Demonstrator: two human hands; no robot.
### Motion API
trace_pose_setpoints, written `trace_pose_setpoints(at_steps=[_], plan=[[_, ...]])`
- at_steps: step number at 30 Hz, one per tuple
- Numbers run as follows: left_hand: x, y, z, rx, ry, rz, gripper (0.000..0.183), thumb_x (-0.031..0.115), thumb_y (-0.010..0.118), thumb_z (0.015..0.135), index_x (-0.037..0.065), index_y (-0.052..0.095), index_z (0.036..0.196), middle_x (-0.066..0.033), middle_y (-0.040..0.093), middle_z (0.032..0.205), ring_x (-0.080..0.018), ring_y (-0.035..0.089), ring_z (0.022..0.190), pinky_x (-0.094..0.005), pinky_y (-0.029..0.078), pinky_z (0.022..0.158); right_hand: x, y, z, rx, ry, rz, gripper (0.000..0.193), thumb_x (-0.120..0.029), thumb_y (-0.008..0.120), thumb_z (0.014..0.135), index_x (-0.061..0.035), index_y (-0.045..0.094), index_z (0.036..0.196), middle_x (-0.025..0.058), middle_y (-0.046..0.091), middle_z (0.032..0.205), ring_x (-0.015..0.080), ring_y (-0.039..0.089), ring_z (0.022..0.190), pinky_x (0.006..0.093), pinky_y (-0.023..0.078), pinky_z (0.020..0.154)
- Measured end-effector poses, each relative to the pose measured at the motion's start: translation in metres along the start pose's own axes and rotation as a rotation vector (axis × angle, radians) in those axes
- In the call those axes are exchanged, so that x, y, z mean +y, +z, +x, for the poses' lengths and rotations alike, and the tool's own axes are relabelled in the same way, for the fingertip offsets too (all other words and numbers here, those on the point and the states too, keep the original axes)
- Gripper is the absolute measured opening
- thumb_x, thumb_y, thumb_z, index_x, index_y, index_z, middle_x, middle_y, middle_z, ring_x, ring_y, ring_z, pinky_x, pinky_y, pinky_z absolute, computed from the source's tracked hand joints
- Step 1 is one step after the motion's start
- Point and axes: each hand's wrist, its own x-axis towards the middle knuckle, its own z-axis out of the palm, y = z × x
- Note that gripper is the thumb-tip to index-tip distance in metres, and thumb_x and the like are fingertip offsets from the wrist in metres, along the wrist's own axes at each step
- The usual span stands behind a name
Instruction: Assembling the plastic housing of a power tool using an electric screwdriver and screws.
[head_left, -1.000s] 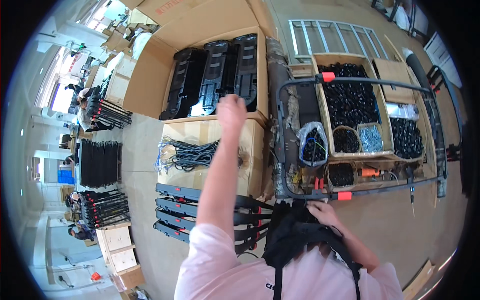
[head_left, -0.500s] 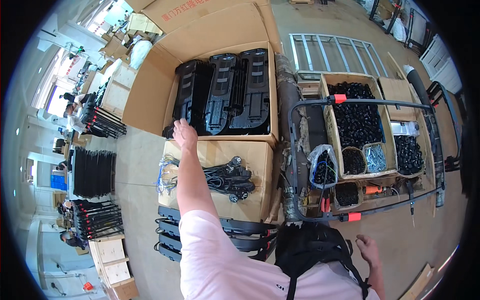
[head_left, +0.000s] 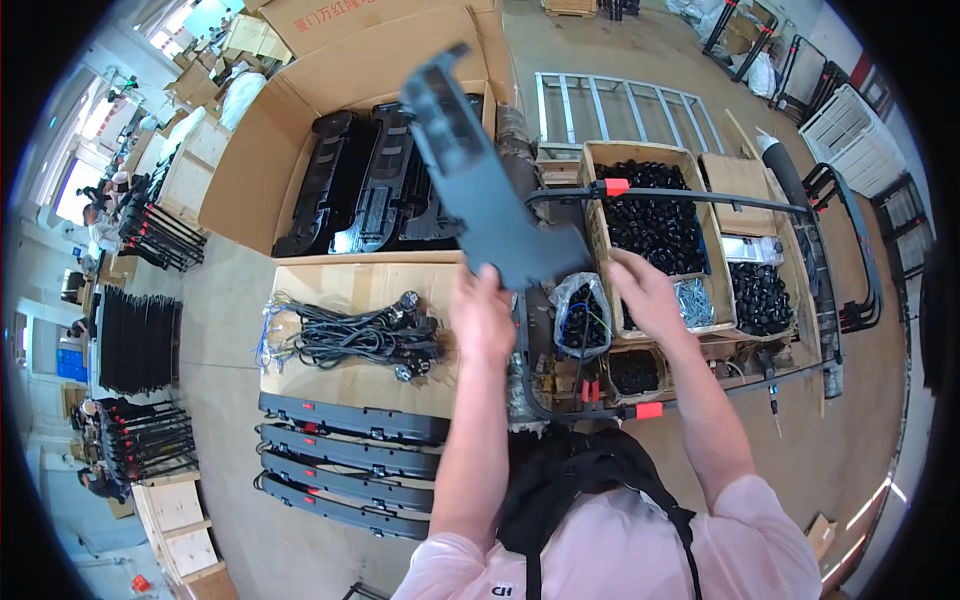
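A long black plastic panel (head_left: 502, 222), smeared by motion, is up in the air, tilted with its far end to the left over the carton. My left hand (head_left: 484, 312) grips its near edge. To the right of the panel, my right hand (head_left: 648, 298) reaches over the parts box with fingers stretched out; nothing shows in it. Beneath the panel and the right hand lies a black rectangular tube frame (head_left: 680, 405) with red clips. More dark panels (head_left: 378, 190) stand in the large open carton (head_left: 240, 190) at the far left.
A bundle of black cables (head_left: 350, 335) lies on a closed carton (head_left: 300, 373). Several black bars (head_left: 345, 455) are stacked nearer to me. Wooden boxes hold black plastic parts (head_left: 655, 230), screws (head_left: 695, 303) and a bag of black pieces (head_left: 582, 318). A metal rack (head_left: 625, 115) lies behind.
My left hand has come back from the carton's near edge with a black panel in it. The right hand has risen from my side to near the panel's right end. The view has shifted right.
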Motion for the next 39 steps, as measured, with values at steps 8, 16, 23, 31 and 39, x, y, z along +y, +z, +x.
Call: trace_pose_setpoints(at_steps=[8, 16, 23, 31, 39], plan=[[-0.095, -0.067, -0.136, 0.027, -0.003, 0.438, 0.062, 0.005, 0.059, 0.102, -0.004, 0.033, 0.158, -0.0163, 0.053, 0.149, -0.0259, 0.053, 0.136, -0.0423, 0.039, 0.116, 0.068, 0.060, -0.021, -0.338, 0.318, 0.117, 0.052, -0.029, 0.064, 0.104, 0.0052, 0.053, 0.143, 0.0131, 0.074, 0.098, 0.0187, 0.070, 0.083, 0.0353, 0.056, 0.074], [-0.133, -0.088, -0.170, 0.139, 0.221, 1.358, 0.066, 0.015, 0.055, 0.102, -0.007, 0.030, 0.159, -0.0297, 0.040, 0.159, -0.0447, 0.041, 0.146, -0.0511, 0.031, 0.121, 0.117, 0.085, -0.075, -0.240, 0.243, 0.053, 0.044, -0.022, 0.058, 0.105, -0.0005, 0.051, 0.143, 0.0210, 0.075, 0.104, 0.0352, 0.073, 0.101, 0.0448, 0.054, 0.091], [-0.134, -0.089, -0.180, 0.111, 0.162, 1.248, 0.059, 0.010, 0.043, 0.108, -0.006, 0.024, 0.162, -0.0286, 0.034, 0.165, -0.0381, 0.033, 0.155, -0.0420, 0.027, 0.126, 0.121, 0.089, -0.080, -0.251, 0.226, 0.113, 0.046, -0.021, 0.059, 0.104, 0.0020, 0.050, 0.142, 0.0203, 0.074, 0.102, 0.0337, 0.072, 0.096, 0.0442, 0.055, 0.088], [-0.123, -0.048, -0.158, 0.181, 0.454, 1.348, 0.047, 0.006, 0.058, 0.103, -0.005, 0.047, 0.147, -0.0225, 0.053, 0.146, -0.0331, 0.051, 0.137, -0.0414, 0.041, 0.114, 0.111, -0.006, -0.061, -0.262, 0.200, 0.007, 0.044, -0.030, 0.065, 0.101, 0.0014, 0.061, 0.133, 0.0160, 0.074, 0.096, 0.0261, 0.072, 0.090, 0.0387, 0.056, 0.084], [-0.259, 0.056, -0.072, -0.944, 0.109, 1.571, 0.024, 0.006, 0.067, 0.091, 0.007, 0.073, 0.114, -0.0138, 0.071, 0.110, -0.0374, 0.067, 0.111, -0.0460, 0.053, 0.100, 0.105, -0.188, -0.161, -0.102, 0.487, 0.286, 0.022, -0.018, 0.062, 0.102, -0.0009, 0.070, 0.113, 0.0014, 0.070, 0.089, 0.0072, 0.062, 0.077, 0.0250, 0.051, 0.069]])
